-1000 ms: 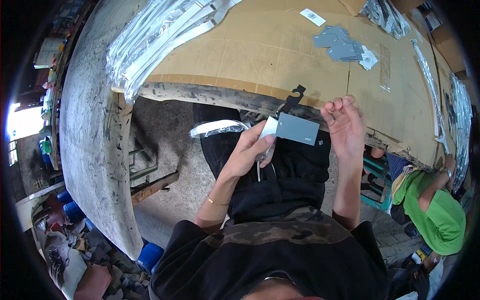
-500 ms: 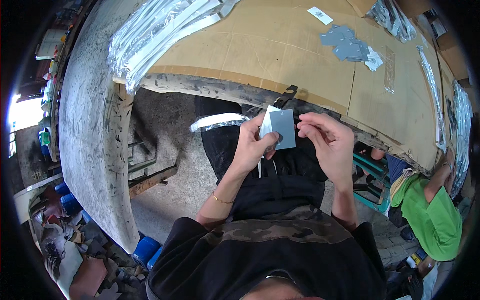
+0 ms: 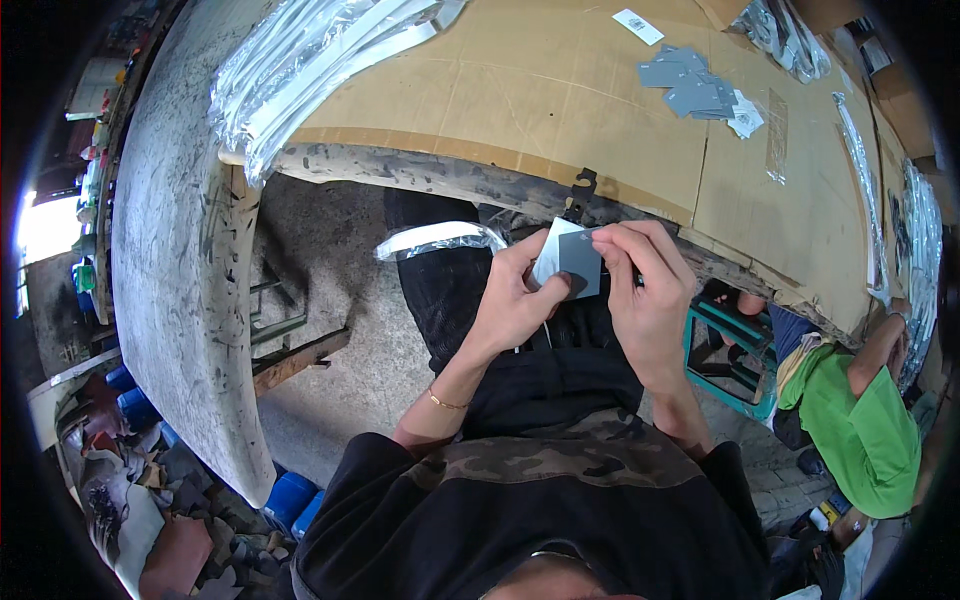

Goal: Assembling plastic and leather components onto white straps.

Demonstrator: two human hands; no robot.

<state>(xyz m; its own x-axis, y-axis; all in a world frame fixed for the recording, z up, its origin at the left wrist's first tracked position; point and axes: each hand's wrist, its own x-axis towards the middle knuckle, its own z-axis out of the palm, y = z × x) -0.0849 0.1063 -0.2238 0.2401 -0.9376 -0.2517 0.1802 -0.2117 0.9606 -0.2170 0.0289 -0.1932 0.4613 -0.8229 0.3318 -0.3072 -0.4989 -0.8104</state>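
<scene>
My left hand (image 3: 516, 300) is closed on a grey hang tag (image 3: 580, 265) and a white card (image 3: 546, 262) fanned behind it, the thumb pressed over their lower part. At the grey tag's upper right corner, my right hand (image 3: 650, 285) has its fingertips pinched together; what lies between them is too small to make out. Just beyond the cards a black hanger hook (image 3: 581, 192) sticks up by the table edge. A white strap in clear plastic (image 3: 440, 238) lies across my lap and runs behind my left hand, where the rest is hidden.
Cardboard covers the table (image 3: 480, 95). On it lie plastic-wrapped white straps (image 3: 320, 65), a pile of grey tags (image 3: 690, 82) and a white label (image 3: 638, 27). A worn grey surface (image 3: 180, 250) extends at left. A person in green (image 3: 860, 430) sits at right beside a teal stool (image 3: 735, 355).
My right hand has moved left, bringing its fingertips to the grey tag's corner. The left hand and the cards have shifted slightly to the right.
</scene>
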